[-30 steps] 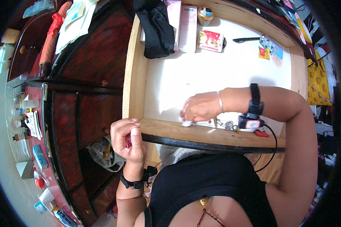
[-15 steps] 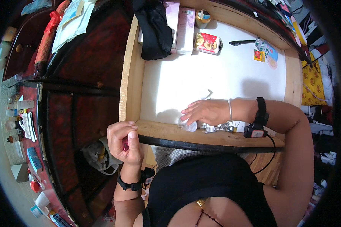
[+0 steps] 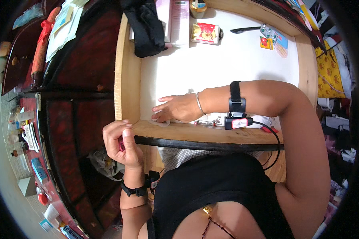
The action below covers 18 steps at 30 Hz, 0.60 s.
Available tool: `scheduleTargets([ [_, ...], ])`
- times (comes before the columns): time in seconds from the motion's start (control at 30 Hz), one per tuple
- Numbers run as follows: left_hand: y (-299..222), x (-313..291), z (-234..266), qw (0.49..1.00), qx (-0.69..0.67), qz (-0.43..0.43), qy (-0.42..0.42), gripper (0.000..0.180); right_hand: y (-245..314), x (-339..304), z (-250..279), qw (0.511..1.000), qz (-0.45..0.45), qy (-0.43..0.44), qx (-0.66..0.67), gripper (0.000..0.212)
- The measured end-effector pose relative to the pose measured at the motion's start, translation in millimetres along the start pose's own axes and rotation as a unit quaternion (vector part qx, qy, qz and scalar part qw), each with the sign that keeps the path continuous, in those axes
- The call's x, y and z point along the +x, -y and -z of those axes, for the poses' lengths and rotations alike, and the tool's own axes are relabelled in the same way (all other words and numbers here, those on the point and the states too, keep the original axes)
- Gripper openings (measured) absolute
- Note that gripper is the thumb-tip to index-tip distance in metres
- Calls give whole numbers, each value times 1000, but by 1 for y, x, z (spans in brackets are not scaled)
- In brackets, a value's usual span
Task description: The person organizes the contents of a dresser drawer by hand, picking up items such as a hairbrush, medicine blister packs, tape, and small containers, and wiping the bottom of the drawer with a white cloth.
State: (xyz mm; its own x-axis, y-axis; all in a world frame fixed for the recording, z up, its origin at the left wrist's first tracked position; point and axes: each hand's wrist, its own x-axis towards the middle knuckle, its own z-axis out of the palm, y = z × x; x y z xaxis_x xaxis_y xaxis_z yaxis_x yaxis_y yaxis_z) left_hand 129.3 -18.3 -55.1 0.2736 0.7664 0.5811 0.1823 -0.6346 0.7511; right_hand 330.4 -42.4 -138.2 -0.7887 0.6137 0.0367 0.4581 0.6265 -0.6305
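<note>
Fingers of the right hand are spread over near-side clear plastic; leftward, a pink object is clasped by the left hand.

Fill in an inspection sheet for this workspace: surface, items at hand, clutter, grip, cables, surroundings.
Surface: white-bottomed drawer, wooden sides.
Items at hand: small pink item, mostly hidden; translucent plastic piece.
Clutter: black cloth, pink box, jar, blister pack toward the drawer's far side.
Grip: left hand curled around the pink item; right hand at the plastic, hold unclear.
Cables: black cable loops from right wrist device.
Surroundings: dark red cabinet left, yellow bag right.
</note>
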Motion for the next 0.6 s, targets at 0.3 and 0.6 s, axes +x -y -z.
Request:
scheduleTargets([
  [0.3,2,-2,2,999,15,25,15,9,15,-88,5,997,-7,42,61,35],
  [0.6,-1,-2,-1,1000,21,19,4,13,-3,-75,36,970,-99,-51,217,36],
])
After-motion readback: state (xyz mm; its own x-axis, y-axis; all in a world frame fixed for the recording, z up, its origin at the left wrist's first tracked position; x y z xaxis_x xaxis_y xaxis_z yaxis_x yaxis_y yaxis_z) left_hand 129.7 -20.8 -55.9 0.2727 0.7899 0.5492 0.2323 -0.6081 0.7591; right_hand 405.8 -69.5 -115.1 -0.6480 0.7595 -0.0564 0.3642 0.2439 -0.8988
